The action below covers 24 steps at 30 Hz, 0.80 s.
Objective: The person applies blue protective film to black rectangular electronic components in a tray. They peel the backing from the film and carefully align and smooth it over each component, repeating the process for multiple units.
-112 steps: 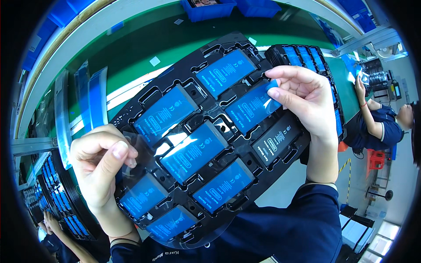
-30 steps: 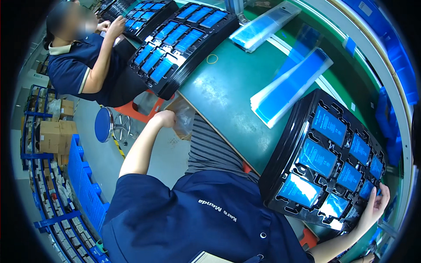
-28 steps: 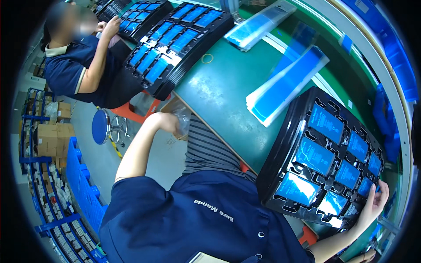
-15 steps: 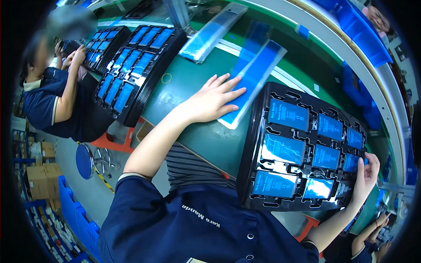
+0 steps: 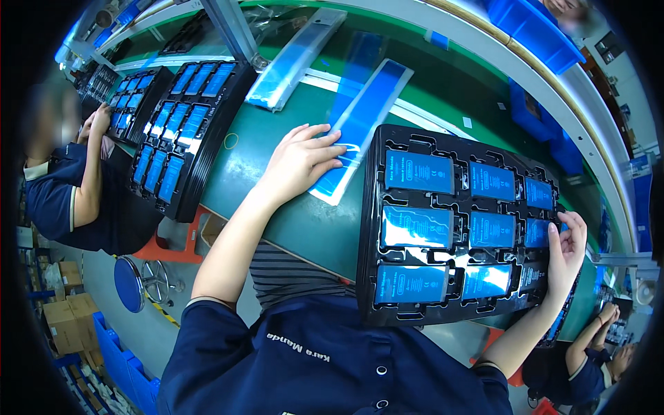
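Observation:
My left hand [image 5: 301, 163] rests with its fingers stretched over a stack of long blue film strips [image 5: 373, 104] in a clear sleeve, on the green table. A sliver of film curls up by its fingertips. My right hand [image 5: 568, 242] is at the right edge of a black plastic tray [image 5: 460, 190], fingers bent and thumb by a blue-faced flat battery [image 5: 538, 233]. Whatever lies between those fingers is too small to make out. Several flat batteries sit in the tray's pockets, most with blue faces; the one at the lower right [image 5: 532, 277] looks black.
Another stack of black trays with blue-faced batteries [image 5: 185, 128] stands to the left. Beyond it a co-worker [image 5: 66, 194] handles a tray. A second clear-sleeved film bundle [image 5: 297, 59] and a rubber band [image 5: 231, 141] lie on the table. Blue bins [image 5: 539, 31] hang at the far right.
The view has shifted, so the table appears further left. My left hand's fingers have drawn closer together on the film strips. My right hand stays at the tray's right edge.

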### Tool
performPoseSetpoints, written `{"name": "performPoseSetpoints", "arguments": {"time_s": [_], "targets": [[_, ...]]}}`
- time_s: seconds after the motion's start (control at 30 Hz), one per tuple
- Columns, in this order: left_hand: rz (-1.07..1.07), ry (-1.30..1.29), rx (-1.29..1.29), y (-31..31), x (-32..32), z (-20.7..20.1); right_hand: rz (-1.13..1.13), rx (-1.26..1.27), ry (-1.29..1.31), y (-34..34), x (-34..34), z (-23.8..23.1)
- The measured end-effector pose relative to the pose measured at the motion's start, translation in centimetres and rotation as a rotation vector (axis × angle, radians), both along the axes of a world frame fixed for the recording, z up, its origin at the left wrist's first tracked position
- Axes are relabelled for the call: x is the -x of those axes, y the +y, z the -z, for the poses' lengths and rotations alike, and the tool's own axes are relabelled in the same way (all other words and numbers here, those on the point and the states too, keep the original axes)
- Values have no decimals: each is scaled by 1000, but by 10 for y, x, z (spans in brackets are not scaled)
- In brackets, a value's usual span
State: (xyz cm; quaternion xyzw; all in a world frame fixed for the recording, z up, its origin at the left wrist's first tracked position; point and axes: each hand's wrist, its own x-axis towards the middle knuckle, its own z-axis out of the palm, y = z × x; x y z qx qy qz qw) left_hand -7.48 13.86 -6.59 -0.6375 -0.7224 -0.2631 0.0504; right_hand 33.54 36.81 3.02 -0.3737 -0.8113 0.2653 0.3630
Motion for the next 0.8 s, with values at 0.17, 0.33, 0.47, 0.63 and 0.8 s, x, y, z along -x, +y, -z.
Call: {"name": "performPoseSetpoints", "arguments": {"time_s": [0.17, 0.33, 0.47, 0.63, 0.8], "targets": [[-192, -359, -187, 7, 4, 5, 41, -51, -16, -6, 3, -5], [-229, -802, -635, 8, -58, -60, 93, -214, 127, -59, 36, -19], [232, -362, -551, 5, -122, -93, -297, -408, 107, -124, 85, -36], [512, -406, -386, 16, -150, -108, -448, -503, 136, -123, 92, -26], [557, -396, -362, 21, -151, -98, -526, -163, 162, -123, 78, -25]]}}
